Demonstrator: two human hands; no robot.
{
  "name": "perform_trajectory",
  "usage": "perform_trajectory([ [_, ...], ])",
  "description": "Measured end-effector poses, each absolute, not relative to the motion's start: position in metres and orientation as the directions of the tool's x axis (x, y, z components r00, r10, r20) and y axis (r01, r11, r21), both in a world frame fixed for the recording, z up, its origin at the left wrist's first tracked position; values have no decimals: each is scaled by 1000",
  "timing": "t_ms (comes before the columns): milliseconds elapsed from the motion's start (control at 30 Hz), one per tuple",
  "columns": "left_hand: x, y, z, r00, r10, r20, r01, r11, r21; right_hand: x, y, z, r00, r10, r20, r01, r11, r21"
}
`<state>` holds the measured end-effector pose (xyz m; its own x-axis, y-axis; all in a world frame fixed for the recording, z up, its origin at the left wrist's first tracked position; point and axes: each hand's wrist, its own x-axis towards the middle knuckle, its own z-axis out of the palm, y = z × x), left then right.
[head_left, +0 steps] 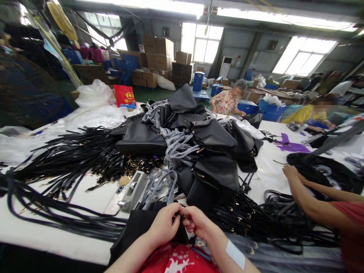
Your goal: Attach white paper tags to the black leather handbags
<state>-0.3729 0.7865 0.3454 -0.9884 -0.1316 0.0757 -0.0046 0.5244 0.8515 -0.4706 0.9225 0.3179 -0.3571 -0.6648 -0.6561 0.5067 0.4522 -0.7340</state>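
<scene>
A black bag (135, 223) lies at the near table edge, against my body and under my hands. My left hand (167, 222) is closed on its upper edge, with thumb and fingers pinched. Fingertip to fingertip with it, my right hand (196, 220) is also closed in a pinch; the small dark piece between the fingers is mostly hidden. Just beyond the hands are wrapped grey straps (163, 185) and a grey tape dispenser (134, 191). A large heap of black bags (210, 136) rises in the middle of the table.
Black straps (76, 151) with gold-coloured clasps spread over the left side. More black straps (244, 212) lie to the right. A phone (116, 199) rests beside the dispenser. At right, a co-worker's hand (291, 172) touches black material. Clear plastic bags (93, 98) pile up at the back left.
</scene>
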Motion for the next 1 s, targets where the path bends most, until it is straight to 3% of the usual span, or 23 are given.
perform_trajectory([
  [233, -372, 783, 349, -994, 25, 110, 101, 631, 769, -475, 920, 311, -370, -629, -683, 562, 433, -704],
  [667, -371, 779, 349, -995, 11, 96, 80, 654, 752, -487, 937, 338, -438, -712, -549, 254, 487, -835],
  [1000, -366, 755, 330, -978, 15, 208, 143, 773, 618, -480, 939, 334, -608, -588, -533, 310, 442, -841],
])
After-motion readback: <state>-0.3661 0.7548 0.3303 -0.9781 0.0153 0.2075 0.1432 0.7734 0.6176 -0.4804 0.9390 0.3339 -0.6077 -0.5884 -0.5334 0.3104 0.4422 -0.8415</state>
